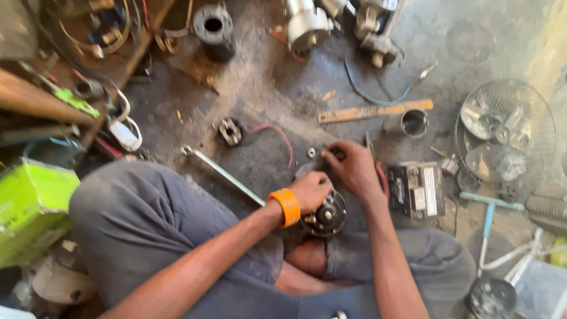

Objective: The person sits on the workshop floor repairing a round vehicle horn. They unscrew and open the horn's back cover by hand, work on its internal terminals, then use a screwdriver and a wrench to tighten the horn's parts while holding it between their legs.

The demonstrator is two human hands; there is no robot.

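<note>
While the person sits on the grey floor (260,106) with knees spread, clutter fills the left of the frame: a bright green box (29,207) at the left edge, and above it a white and red sandal (125,133) beside a heap of wires and tools. A long spanner (221,172) lies slanted just left of centre, its lower end passing behind the left wrist. Above it, a small round motor part (230,131) trails a red wire (277,134), and a black cylinder (214,31) stands at the top.

At the centre of the frame, the left hand (312,190), with an orange wristband (286,207), rests on the top edge of a round black motor (326,215) that sits on the floor between the knees; its grip is curled shut on the motor's rim. Just right and a little higher, the right hand (353,168) reaches onto the floor above the motor, fingers pinched together on a small dark piece (336,153) too small to identify. A tiny nut (311,152) lies just left of those fingers.

Right of the hands, a dark box-shaped battery (416,190) lies flat. Above it sit a wooden strip (375,111) and a grey metal cup (409,124). A fan guard (505,133) with blades fills the right side.
</note>
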